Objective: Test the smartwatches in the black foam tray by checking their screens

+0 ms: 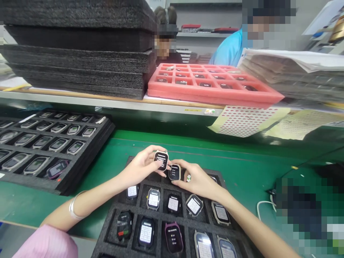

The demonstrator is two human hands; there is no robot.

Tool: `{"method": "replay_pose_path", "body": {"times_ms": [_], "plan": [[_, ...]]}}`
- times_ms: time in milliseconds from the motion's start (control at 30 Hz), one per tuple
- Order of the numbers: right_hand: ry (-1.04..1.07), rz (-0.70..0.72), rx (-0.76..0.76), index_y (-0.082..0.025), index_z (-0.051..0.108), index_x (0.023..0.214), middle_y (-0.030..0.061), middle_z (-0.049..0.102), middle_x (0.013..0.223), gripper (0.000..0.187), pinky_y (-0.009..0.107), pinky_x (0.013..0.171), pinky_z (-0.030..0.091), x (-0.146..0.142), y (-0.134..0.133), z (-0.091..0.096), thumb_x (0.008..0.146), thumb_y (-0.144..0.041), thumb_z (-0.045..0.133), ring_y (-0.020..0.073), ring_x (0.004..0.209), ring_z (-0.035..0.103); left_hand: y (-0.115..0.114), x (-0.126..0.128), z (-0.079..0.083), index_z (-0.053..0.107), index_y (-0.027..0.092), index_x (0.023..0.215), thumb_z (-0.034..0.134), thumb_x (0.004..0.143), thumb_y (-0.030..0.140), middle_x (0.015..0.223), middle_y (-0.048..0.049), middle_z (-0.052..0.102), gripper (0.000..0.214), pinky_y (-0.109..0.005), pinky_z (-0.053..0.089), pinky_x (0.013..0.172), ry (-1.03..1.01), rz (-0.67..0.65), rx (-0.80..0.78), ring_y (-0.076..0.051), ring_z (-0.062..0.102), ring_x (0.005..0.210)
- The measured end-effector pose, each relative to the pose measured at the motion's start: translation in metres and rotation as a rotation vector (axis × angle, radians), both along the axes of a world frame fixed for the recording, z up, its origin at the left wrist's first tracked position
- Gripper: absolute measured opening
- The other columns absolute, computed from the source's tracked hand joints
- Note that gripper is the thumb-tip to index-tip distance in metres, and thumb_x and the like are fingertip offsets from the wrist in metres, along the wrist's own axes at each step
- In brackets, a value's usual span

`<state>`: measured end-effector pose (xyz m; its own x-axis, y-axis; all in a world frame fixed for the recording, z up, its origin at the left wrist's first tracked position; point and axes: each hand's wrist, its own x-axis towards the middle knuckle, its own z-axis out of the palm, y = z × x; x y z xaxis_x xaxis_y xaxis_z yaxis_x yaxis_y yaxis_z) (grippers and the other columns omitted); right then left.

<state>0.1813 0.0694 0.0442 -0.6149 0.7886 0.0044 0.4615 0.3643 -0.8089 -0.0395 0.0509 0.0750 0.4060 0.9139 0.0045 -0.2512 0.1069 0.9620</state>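
My left hand (139, 166) grips a light-framed smartwatch (161, 157) without a strap, its thumb across the lit screen of white text lines. Beside it, my right hand (200, 181) has thumb and fingers closed on the edges of another pale-framed smartwatch (175, 173) with a dark menu screen. Both are over the far rows of a black foam tray (159, 234). In its nearer compartments lie several watch bodies, many with lit white screens, among them a purple-framed watch (173, 238). My right hand hides part of the far row.
Another black foam tray (88, 157) of watches lies at the left. On the shelf (129, 101) ahead stand stacked black foam trays (80, 68), a pink foam tray (215, 96) and piled papers (295, 59). A white cable (259, 208) lies at right. Two people are beyond.
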Motion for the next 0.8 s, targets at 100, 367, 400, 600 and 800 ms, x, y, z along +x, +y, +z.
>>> {"method": "replay_pose_path", "body": {"times_ms": [100, 367, 400, 600, 800], "plan": [[-0.205, 0.072, 0.283, -0.019, 0.056, 0.121, 0.0109, 0.057, 0.119, 0.047, 0.045, 0.095, 0.044, -0.001, 0.006, -0.01, 0.077, -0.02, 0.072, 0.0289, 0.112, 0.05, 0.0, -0.003, -0.004, 0.054, 0.017, 0.107, 0.065, 0.082, 0.025, 0.089, -0.0067, 0.065, 0.029, -0.034, 0.058, 0.071, 0.023, -0.002, -0.011, -0.023, 0.066, 0.091], [-0.209, 0.153, 0.321, -0.022, 0.055, 0.124, 0.0078, 0.059, 0.117, 0.037, 0.039, 0.092, 0.044, -0.01, 0.009, 0.003, 0.09, -0.034, 0.062, 0.0249, 0.109, 0.049, 0.0, -0.014, 0.0, 0.055, 0.015, 0.104, 0.064, 0.083, 0.027, 0.087, -0.0067, 0.066, 0.026, -0.031, 0.058, 0.066, 0.008, -0.017, -0.012, -0.022, 0.068, 0.084], [-0.201, 0.17, 0.332, -0.022, 0.057, 0.121, 0.0072, 0.06, 0.114, 0.031, 0.039, 0.091, 0.044, -0.015, 0.009, 0.006, 0.092, -0.033, 0.059, 0.0244, 0.106, 0.05, 0.0, -0.015, 0.002, 0.055, 0.015, 0.104, 0.064, 0.083, 0.028, 0.087, -0.0073, 0.067, 0.026, -0.031, 0.058, 0.066, 0.003, -0.013, -0.013, -0.022, 0.068, 0.084], [-0.194, 0.348, 0.45, -0.018, 0.062, 0.102, 0.0094, 0.062, 0.111, 0.016, 0.04, 0.096, 0.042, -0.065, 0.017, 0.007, 0.096, -0.023, 0.047, 0.0239, 0.11, 0.051, -0.003, -0.022, 0.008, 0.056, 0.016, 0.105, 0.065, 0.083, 0.031, 0.088, -0.0078, 0.07, 0.028, -0.031, 0.058, 0.065, -0.007, -0.002, 0.01, -0.019, 0.069, 0.076], [-0.303, 0.235, 0.399, -0.013, 0.062, 0.1, 0.0123, 0.064, 0.102, 0.014, 0.039, 0.083, 0.049, -0.133, 0.017, -0.023, 0.092, -0.013, 0.05, 0.0259, 0.096, 0.059, -0.008, -0.031, 0.017, 0.055, 0.015, 0.11, 0.066, 0.082, 0.032, 0.096, -0.0117, 0.071, 0.035, -0.033, 0.057, 0.071, -0.026, 0.062, 0.048, -0.023, 0.069, 0.086]]}}
